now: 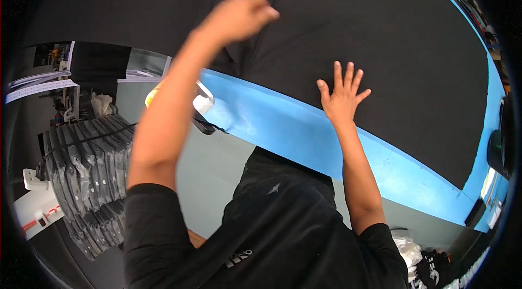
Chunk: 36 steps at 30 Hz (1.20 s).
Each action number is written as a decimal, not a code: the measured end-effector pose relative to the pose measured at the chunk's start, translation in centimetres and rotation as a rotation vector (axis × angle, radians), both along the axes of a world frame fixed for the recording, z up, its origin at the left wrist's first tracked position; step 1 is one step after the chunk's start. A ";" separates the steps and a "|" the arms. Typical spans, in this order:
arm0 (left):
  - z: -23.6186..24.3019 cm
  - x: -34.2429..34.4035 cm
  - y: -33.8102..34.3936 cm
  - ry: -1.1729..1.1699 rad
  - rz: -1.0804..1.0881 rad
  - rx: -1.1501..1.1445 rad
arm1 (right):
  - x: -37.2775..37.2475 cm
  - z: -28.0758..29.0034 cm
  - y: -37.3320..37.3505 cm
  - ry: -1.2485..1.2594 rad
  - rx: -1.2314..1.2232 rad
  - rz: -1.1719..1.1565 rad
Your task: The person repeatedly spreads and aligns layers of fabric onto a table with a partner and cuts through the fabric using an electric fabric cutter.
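Black fabric (413, 33) is spread across the light blue table (272, 115), with its near edge running slantwise in front of me. My right hand (341, 96) lies flat on the cloth by that edge, fingers spread, holding nothing. Farther out and to the left, my left hand (243, 16) is over the fabric beside some loose folds (239, 60). Motion smears its fingers, so their grip is unclear. Partly behind my left forearm, an object with a white handle (204, 98) sits at the table edge.
Stacks of dark packs in clear plastic (89, 164) stand low on the left, bound by a black strap. White strips of paper (43, 85) lie beyond them. White plastic bags (406, 251) are on the lower right. Dark items (497, 150) rest along the table's right side.
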<state>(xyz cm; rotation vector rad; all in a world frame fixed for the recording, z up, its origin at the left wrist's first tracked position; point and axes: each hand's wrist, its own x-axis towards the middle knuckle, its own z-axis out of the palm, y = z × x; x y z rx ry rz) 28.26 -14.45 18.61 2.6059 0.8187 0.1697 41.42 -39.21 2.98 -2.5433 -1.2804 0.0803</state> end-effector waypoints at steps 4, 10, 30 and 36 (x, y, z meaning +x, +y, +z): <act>3.0 -12.8 15.9 0.245 0.262 -0.326 | -1.4 -3.0 1.2 -0.065 -0.160 0.054; -10.6 -33.1 21.0 0.974 0.770 -0.779 | -2.2 -1.8 1.8 -0.037 -0.164 -0.102; -22.9 -38.2 22.6 -1.207 0.999 -1.341 | -6.0 -3.4 5.0 -0.124 -0.252 -0.270; -27.9 -32.1 13.7 -0.961 1.032 -1.777 | -5.9 -3.5 4.7 -0.148 -0.233 -0.243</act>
